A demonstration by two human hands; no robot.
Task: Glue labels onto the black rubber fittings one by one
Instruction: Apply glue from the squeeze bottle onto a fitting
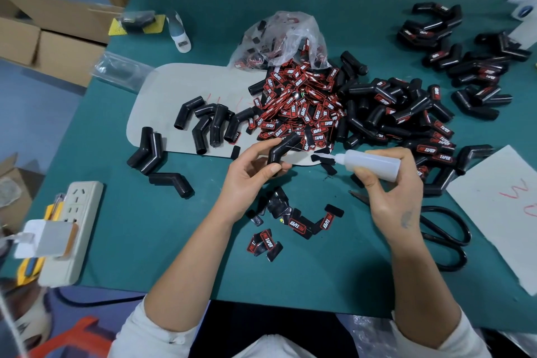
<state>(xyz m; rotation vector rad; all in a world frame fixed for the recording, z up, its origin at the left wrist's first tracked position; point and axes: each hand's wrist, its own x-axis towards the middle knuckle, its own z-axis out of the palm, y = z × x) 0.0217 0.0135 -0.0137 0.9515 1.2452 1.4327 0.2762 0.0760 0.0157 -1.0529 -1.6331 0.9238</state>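
Note:
My left hand grips a bent black rubber fitting above the green table. My right hand holds a translucent glue bottle, its nozzle pointing left toward the fitting, a short gap apart. A heap of red-and-black labels lies just beyond my hands. Several loose labels lie near the table's front. Plain fittings rest at the left on a grey board. Labelled fittings pile up at the right.
A clear plastic bag holds more labels behind the heap. Black scissors lie by my right wrist. A power strip sits at the left edge, a white card at the right, and more fittings at the far right.

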